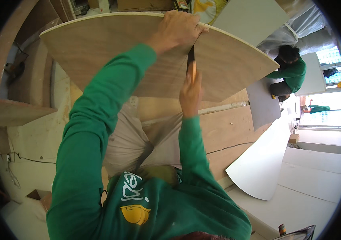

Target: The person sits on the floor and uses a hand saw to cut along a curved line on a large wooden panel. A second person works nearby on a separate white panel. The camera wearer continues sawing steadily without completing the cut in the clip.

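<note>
A large brown plywood panel [126, 52] with a pale, curved far edge stands tilted in front of me. My left hand [178, 30] grips that far edge near its middle, fingers bent over the rim. Just below it, my right hand [191, 94] is closed round the orange handle of a hand saw [191, 56]. The saw's dark blade points away from me and meets the panel beneath a thin dark line that runs up to the edge beside my left hand. Part of the blade is hard to make out.
Brown boards [234, 136] lie under the panel, with a grey sheet [264, 104] and a curved white sheet [260, 168] to the right. A co-worker in green [296, 74] crouches at the far right. A wooden cabinet frame [30, 80] stands left; a cable [34, 160] crosses the floor.
</note>
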The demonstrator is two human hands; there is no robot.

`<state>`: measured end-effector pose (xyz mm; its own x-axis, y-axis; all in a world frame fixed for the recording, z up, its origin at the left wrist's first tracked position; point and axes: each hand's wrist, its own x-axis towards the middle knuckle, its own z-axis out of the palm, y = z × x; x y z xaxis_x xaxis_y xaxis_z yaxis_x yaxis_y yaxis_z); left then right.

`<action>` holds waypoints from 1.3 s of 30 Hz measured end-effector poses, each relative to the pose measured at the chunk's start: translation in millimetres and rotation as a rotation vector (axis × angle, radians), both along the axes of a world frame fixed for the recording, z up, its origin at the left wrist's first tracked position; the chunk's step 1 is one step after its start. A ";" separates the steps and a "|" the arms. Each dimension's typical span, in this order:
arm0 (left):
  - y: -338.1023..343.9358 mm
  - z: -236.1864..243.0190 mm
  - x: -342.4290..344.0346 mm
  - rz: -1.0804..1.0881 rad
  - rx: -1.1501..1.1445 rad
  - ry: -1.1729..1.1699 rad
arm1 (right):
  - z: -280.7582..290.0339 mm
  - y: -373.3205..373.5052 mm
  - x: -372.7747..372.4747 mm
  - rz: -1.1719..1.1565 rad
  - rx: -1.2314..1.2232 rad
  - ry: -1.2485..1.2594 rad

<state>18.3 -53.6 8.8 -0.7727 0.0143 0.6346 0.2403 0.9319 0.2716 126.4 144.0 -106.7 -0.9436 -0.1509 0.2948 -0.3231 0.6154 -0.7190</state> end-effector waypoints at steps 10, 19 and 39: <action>-10.2 -6.2 -4.9 0.007 0.009 0.042 | -11.0 91.2 156.2 0.027 0.035 -0.129; 3.7 0.6 9.4 -0.010 0.023 0.063 | 4.9 -14.5 -16.3 -0.054 -0.015 -0.003; -5.7 -1.0 4.1 -0.003 0.009 0.003 | 15.5 -23.0 -26.1 -0.010 0.017 -0.019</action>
